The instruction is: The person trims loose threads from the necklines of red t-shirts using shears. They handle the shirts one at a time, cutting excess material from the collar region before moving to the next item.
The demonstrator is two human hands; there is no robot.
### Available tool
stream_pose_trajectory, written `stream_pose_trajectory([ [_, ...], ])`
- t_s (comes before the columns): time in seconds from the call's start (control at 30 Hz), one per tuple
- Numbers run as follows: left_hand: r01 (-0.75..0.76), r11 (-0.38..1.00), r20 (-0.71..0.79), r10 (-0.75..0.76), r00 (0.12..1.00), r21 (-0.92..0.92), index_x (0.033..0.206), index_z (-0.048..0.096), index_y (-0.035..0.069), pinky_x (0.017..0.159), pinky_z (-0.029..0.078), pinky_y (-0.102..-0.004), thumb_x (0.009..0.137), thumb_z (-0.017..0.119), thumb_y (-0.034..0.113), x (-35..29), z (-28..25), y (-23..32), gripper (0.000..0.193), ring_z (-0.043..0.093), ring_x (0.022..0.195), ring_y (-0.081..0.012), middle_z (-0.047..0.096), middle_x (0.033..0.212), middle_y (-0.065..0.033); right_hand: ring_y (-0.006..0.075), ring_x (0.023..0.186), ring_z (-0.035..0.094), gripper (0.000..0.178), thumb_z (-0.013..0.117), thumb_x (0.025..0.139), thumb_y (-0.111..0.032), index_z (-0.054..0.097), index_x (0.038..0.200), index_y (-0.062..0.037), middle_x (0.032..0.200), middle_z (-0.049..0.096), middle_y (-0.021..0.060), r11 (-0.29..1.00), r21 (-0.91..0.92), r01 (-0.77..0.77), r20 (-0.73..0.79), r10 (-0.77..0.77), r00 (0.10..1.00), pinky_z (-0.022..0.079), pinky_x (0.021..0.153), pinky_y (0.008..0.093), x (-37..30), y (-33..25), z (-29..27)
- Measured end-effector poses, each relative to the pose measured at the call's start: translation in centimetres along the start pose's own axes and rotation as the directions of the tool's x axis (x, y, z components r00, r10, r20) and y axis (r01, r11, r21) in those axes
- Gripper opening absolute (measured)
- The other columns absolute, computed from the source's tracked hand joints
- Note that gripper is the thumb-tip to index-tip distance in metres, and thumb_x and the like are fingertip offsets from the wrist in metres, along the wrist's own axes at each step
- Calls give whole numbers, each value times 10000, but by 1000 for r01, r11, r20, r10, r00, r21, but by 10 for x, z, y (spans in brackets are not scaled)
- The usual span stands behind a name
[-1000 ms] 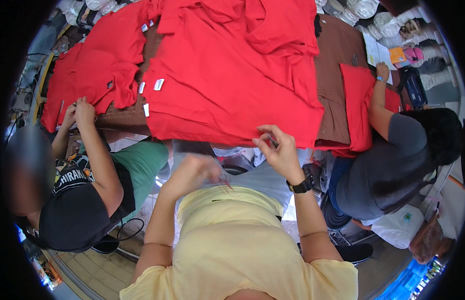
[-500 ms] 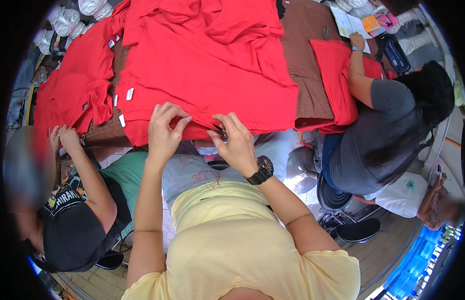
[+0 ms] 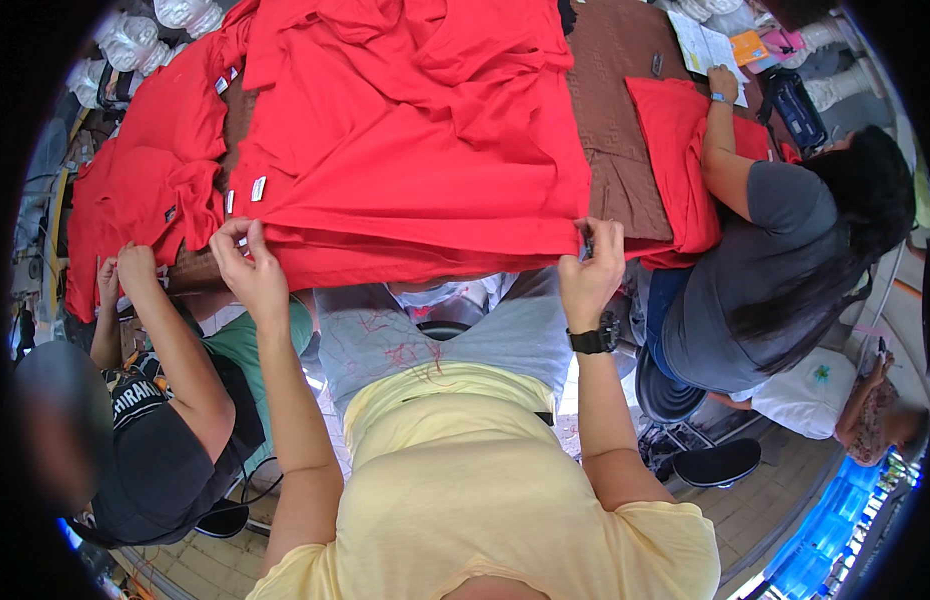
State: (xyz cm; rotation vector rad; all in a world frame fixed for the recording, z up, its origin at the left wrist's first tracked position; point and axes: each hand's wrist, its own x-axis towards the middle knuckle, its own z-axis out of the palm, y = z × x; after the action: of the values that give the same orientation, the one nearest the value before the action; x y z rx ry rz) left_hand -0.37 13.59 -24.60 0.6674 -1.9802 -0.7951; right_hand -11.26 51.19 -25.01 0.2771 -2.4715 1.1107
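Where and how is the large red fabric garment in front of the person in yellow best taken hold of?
I would pinch the large red fabric garment at both ends of its upper layer's near edge, thumb against fingers, coming from the near side. That edge runs nearly straight between the left hand and the right hand, while the part farther back lies in loose wrinkles.

"What was the left hand (image 3: 253,268) holding?"
"One end of a fold of red cloth (image 3: 415,180), pinched; the right hand (image 3: 595,265) had the other end."
"Only cloth?"
"A small dark tool (image 3: 587,247) too, mostly hidden in its grip."
"And around them?"
"Red threads (image 3: 412,352) lay on the grey trousers (image 3: 515,342), and a co-worker's hand (image 3: 723,80) rested on papers (image 3: 700,42) at right."
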Motion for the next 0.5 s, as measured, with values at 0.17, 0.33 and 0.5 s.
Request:
stream_pose_trajectory([
  [0.17, -135, 910, 355, 285, 890, -392, 1228, 547, 38, 1027, 418, -414, 824, 835, 222, -35, 36, 108, 529, 514, 1190, -303, 531, 1240, -140, 238, 812, 677, 258, 666, 779, 43, 623, 1029, 2, 893, 675, 134, 928, 372, 2, 22, -10, 1000, 531, 726, 330, 13, -53, 4],
  [0.33, -306, 835, 587, 542, 601, -457, 1453, 440, 28, 1014, 469, -422, 862, 651, 53, -28, 74, 142, 628, 574, 1228, -337, 593, 1353, -169, 198, 658, 644, 268, 680, 727, 83, 609, 967, -14, 800, 645, 94, 895, 371, 249, -108, -225, 968, 515, 613, 316, 34, -107, 7],
  [0.5, -14, 766, 557, 479, 679, -642, 1436, 460, 22, 975, 472, -394, 857, 533, -39, -3, 54, 173, 587, 608, 1102, -270, 631, 1261, -146, 216, 628, 624, 290, 688, 681, 95, 595, 931, -18, 779, 619, 97, 888, 393, 239, -163, -188, 969, 503, 586, 319, 59, -126, 11],
])
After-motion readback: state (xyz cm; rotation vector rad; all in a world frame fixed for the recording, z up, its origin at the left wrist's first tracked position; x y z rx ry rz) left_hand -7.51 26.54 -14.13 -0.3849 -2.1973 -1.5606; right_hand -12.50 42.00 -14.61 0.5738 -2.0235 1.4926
